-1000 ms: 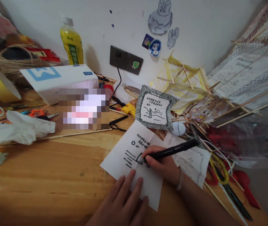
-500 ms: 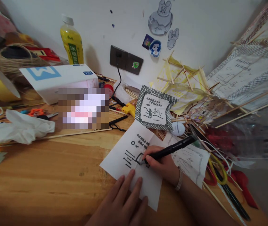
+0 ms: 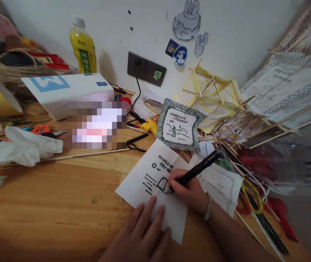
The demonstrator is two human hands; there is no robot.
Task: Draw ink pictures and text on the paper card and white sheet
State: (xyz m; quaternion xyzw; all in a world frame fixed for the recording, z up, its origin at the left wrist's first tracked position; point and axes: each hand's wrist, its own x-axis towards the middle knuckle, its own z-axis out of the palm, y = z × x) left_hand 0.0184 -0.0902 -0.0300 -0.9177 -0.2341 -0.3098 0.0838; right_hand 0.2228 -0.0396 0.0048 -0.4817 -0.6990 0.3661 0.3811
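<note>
A white sheet of paper (image 3: 139, 178) lies tilted on the wooden table, bearing black handwritten characters, a small circle, several slanted strokes and a boxy outline. My right hand (image 3: 186, 191) grips a black marker pen (image 3: 199, 167), its tip down at the outline; the fingers partly hide the tip. My left hand (image 3: 144, 233) rests with fingers spread over the paper's lower part, holding nothing. Just above the sheet is a drawing with a checkered border (image 3: 178, 125). Another sketched paper (image 3: 220, 185) lies partly behind my right hand.
Scissors with yellow and red handles (image 3: 255, 203) lie at the right. Paper-and-stick frames (image 3: 212, 94) stand at the back right. On the left are a white box (image 3: 73, 89), a crumpled tissue (image 3: 24, 147), a yellow tape roll (image 3: 1, 96) and a drink bottle (image 3: 83, 47).
My right hand has shifted slightly right with the marker, whose back end has dipped a little. More of the boxy outline's lines now show. My left hand stays in place.
</note>
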